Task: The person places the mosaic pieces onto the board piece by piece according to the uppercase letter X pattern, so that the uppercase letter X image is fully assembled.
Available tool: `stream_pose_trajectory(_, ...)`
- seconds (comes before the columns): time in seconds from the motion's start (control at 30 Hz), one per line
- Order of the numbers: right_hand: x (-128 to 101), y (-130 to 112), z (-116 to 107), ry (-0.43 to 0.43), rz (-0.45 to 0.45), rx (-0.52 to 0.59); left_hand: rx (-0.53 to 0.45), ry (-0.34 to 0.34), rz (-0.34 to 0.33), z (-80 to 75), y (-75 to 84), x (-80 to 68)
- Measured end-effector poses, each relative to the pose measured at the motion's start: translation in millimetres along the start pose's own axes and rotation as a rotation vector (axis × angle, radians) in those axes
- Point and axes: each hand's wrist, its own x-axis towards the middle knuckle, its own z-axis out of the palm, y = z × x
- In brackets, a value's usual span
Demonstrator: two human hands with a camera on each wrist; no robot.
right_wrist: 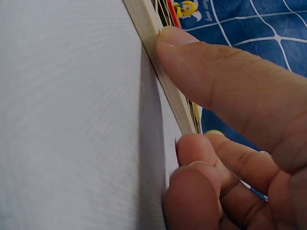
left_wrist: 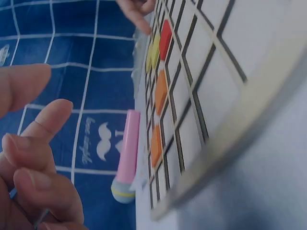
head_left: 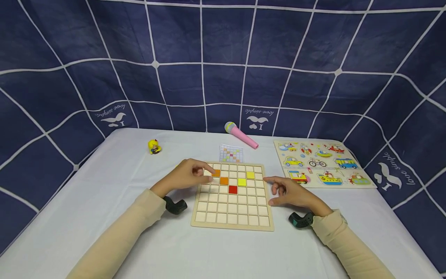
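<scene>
A wooden grid board (head_left: 222, 219) lies flat on the table, its squares mostly pale. Two orange tiles (head_left: 224, 181), a red tile (head_left: 232, 190) and two yellow tiles (head_left: 242, 182) form a V in its upper half. Over the upper left of the board is my left hand (head_left: 188, 174), fingertips close beside the outermost orange tile (left_wrist: 156, 146). The left wrist view shows its thumb and fingers apart with nothing between them. My right hand (head_left: 292, 192) rests at the board's right edge, where the thumb (right_wrist: 180, 40) touches the wooden rim; its other fingers are loosely bent.
A printed grid card (head_left: 231, 154) lies behind the board, with a pink toy microphone (head_left: 244, 138) beyond it. At the back left stands a small yellow-haired figure (head_left: 154, 147). A picture peg puzzle (head_left: 329, 170) lies at right. Dark curtain walls (head_left: 223, 85) surround the table.
</scene>
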Motion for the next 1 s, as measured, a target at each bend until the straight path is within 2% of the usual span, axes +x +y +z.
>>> stream_pose_trajectory(0.2,-0.2,0.0,0.1,-0.002,0.001,0.005,-0.129,0.019,-0.043,-15.3,-17.8,-6.7)
stream_pose_trajectory(0.4,-0.2,-0.6,0.2,0.000,0.003,0.007,-0.171,0.061,-0.108,-35.2,-41.0,-14.0)
stream_pose_trajectory(0.67,-0.5,-0.2,-0.2,0.001,0.005,0.002,-0.151,0.168,-0.209,-52.6,-62.8,-24.4)
stream_pose_trajectory(0.9,-0.5,0.0,-0.1,0.003,0.003,0.000,-0.140,0.243,-0.219,-55.7,-74.6,-27.5)
stream_pose_trajectory(1.0,-0.4,0.0,-0.1,0.004,0.001,0.001,-0.091,0.252,-0.228,-55.0,-79.6,-27.6)
